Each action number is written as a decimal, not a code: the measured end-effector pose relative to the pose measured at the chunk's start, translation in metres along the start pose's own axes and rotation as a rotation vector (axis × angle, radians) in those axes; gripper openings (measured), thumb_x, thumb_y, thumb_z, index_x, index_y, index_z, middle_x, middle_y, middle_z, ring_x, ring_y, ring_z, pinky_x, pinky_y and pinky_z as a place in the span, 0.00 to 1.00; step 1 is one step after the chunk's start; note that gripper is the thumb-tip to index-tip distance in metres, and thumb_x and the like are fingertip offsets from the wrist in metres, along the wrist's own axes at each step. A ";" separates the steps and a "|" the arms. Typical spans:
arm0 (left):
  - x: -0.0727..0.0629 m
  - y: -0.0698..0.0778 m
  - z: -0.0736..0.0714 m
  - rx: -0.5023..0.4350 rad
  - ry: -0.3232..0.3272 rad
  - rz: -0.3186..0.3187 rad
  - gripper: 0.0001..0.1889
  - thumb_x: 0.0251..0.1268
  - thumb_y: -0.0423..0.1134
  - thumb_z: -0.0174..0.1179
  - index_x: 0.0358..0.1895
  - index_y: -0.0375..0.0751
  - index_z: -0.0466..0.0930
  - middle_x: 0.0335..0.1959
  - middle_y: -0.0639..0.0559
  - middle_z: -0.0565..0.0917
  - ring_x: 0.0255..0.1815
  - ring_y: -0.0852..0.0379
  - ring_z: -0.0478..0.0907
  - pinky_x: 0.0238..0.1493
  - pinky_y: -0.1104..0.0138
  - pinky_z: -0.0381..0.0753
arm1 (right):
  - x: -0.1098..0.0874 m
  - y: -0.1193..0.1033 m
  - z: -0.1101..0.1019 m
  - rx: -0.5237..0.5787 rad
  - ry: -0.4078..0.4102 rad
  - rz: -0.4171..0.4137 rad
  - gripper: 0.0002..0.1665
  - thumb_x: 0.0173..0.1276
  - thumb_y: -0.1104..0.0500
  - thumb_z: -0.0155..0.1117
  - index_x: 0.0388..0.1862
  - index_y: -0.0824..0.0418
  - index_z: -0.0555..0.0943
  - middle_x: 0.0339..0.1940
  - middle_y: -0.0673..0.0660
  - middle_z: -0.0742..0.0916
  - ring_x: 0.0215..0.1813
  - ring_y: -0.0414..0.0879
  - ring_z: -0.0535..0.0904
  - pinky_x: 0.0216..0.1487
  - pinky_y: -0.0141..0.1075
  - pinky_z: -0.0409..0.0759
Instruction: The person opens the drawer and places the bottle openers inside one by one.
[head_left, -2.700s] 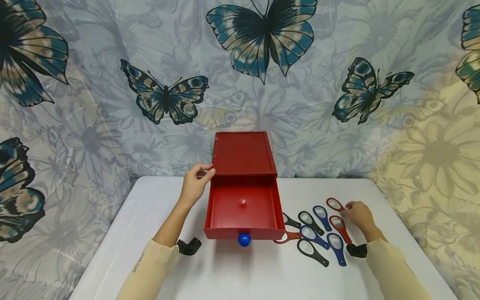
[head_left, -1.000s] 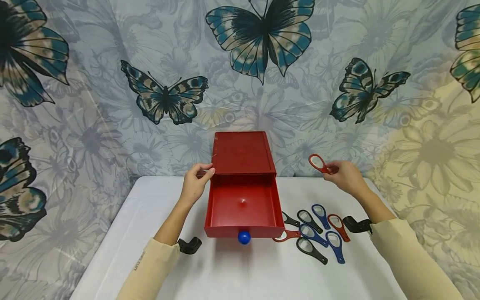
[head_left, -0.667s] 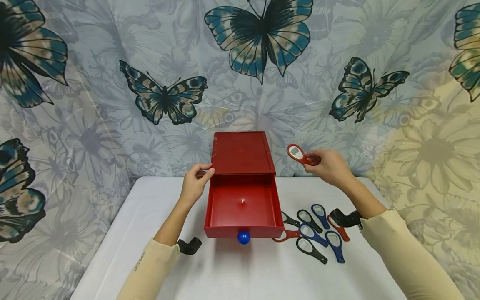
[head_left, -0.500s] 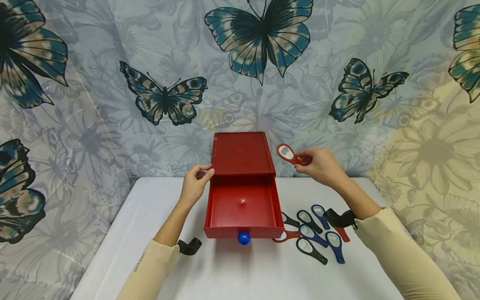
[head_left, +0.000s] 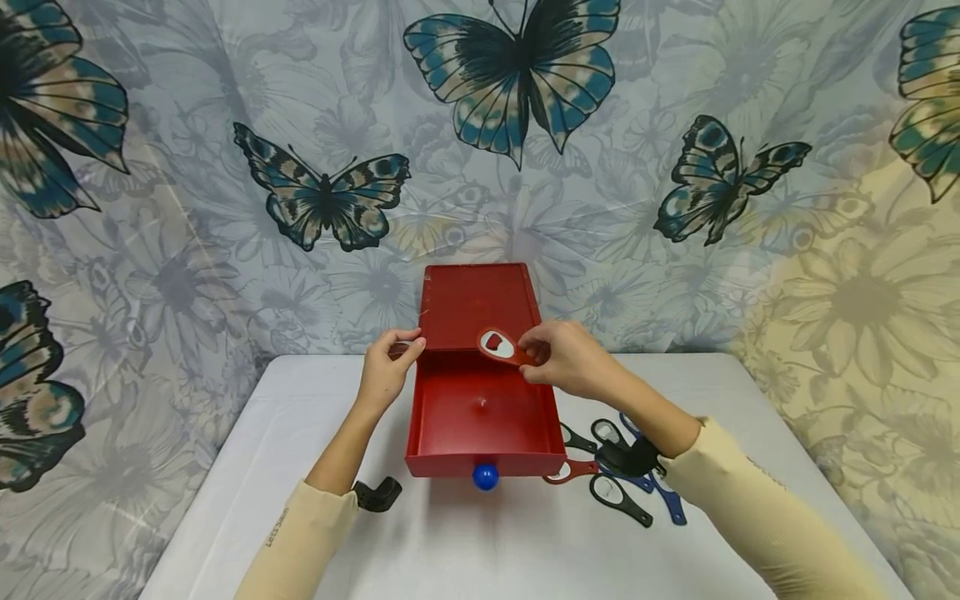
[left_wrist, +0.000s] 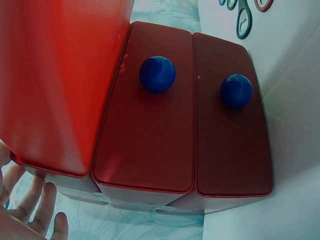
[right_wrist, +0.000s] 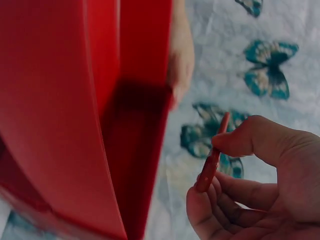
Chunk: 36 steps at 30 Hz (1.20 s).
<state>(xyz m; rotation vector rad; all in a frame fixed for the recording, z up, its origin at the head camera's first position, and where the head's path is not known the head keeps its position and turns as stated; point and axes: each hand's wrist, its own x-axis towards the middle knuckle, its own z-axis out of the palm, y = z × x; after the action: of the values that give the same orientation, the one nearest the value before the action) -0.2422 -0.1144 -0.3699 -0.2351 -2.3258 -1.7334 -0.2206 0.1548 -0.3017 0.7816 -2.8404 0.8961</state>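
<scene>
A red drawer unit (head_left: 472, 300) stands mid-table, its top drawer (head_left: 450, 429) pulled out with nothing lying in it. My left hand (head_left: 381, 377) rests at the unit's left side near its front edge; in the left wrist view its fingers (left_wrist: 34, 197) are spread and fairly straight against it. Over the back of the drawer, my right hand (head_left: 566, 358) pinches a small red magnifying glass (head_left: 497, 343) by its handle, lens end pointing left. The right wrist view shows the magnifying glass (right_wrist: 209, 170) edge-on between thumb and fingers, beside the drawer wall (right_wrist: 155, 165).
Several magnifying glasses in black, blue and red lie right of the unit, among them a black one (head_left: 621, 502) and a red one (head_left: 573, 470); my right forearm covers some. Two lower drawers with blue knobs (left_wrist: 157, 74) are closed. A butterfly-patterned cloth (head_left: 330, 200) hangs behind the table.
My right hand has lifted the red magnifying glass off the table at the right and carried it left, then down over the open drawer. The left hand has stayed at the unit.
</scene>
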 end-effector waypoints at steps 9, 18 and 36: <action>0.000 -0.002 0.000 -0.007 0.008 0.016 0.14 0.69 0.34 0.59 0.51 0.28 0.80 0.58 0.36 0.81 0.50 0.39 0.81 0.43 0.81 0.75 | 0.005 -0.022 0.046 -0.027 -0.170 0.011 0.16 0.54 0.62 0.73 0.43 0.66 0.85 0.33 0.53 0.87 0.36 0.42 0.79 0.39 0.31 0.81; 0.001 -0.003 0.001 -0.014 0.010 0.010 0.13 0.69 0.35 0.59 0.51 0.28 0.80 0.58 0.37 0.81 0.50 0.39 0.81 0.43 0.81 0.74 | 0.009 -0.031 0.078 -0.065 -0.299 0.069 0.15 0.56 0.60 0.75 0.42 0.64 0.86 0.30 0.52 0.86 0.35 0.43 0.76 0.39 0.35 0.81; 0.000 -0.003 0.001 -0.016 0.006 0.018 0.14 0.69 0.34 0.59 0.51 0.27 0.80 0.58 0.36 0.81 0.50 0.39 0.80 0.44 0.80 0.75 | 0.008 -0.029 0.092 -0.080 -0.339 0.043 0.06 0.59 0.58 0.73 0.32 0.60 0.87 0.24 0.50 0.86 0.30 0.41 0.77 0.34 0.33 0.80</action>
<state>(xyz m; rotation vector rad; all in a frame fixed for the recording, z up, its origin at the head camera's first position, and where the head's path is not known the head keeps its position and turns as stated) -0.2432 -0.1146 -0.3725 -0.2532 -2.2995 -1.7426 -0.2049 0.0799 -0.3610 0.9478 -3.1705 0.7070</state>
